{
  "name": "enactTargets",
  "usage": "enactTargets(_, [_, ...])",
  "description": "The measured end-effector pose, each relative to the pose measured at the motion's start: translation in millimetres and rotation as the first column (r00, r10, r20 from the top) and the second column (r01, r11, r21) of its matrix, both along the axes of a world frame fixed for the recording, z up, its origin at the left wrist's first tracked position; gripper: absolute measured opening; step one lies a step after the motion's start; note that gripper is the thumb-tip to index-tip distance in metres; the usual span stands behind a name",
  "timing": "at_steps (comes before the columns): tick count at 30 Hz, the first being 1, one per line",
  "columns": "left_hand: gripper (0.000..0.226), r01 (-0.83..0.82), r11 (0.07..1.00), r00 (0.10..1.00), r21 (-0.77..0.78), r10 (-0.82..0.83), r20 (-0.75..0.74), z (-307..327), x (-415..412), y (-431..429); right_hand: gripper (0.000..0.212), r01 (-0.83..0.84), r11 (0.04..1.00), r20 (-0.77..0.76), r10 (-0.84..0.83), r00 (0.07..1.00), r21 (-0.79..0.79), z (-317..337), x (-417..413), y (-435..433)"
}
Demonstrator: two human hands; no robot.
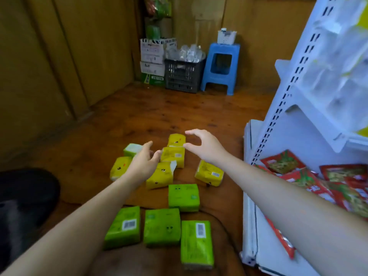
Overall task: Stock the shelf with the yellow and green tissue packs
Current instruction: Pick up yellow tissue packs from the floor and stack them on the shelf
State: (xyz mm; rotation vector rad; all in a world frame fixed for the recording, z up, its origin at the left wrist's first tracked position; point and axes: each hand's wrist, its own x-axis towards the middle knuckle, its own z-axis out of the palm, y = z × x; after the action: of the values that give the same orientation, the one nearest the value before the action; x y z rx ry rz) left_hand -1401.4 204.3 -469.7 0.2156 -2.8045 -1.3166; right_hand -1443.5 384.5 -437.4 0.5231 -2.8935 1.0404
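Head view: left hand [144,162], right hand [205,146] wide, empty, over tissue packs [184,197] on wooden floor [159,112] by shelf [298,136]

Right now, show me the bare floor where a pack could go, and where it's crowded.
Widest free patch: brown wooden floor between the yellow tissue packs and the black plastic crate and blue plastic stool. Another lies left of the packs, toward the wooden wall panels. Crowded: the yellow cluster and the close-set green tissue packs nearer you.

Dim, warm indoor light, soft shadows. The white shelf [310,80] at right glares pale and blurred. Wide-angle bending curves the edges; overall focus is soft.
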Motion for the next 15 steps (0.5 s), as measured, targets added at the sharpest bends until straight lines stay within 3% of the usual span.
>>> enactTargets(9, [0.058, 0.204, 0.964, 0.954, -0.172, -0.157, 0.256, -112.7, -12.9, 50.1, 0.047, 0.262, 0.964, 0.196, -0.251, 0.948, -0.032, -139.2, -20.0, 38.4])
enactTargets(15, [0.059, 0.267, 0.848, 0.941, -0.458, -0.126, 0.314, -181.7, -14.0, 72.6, 0.053, 0.413, 0.910, 0.267, -0.390, 0.881, -0.033, -204.2, -44.3, 68.6])
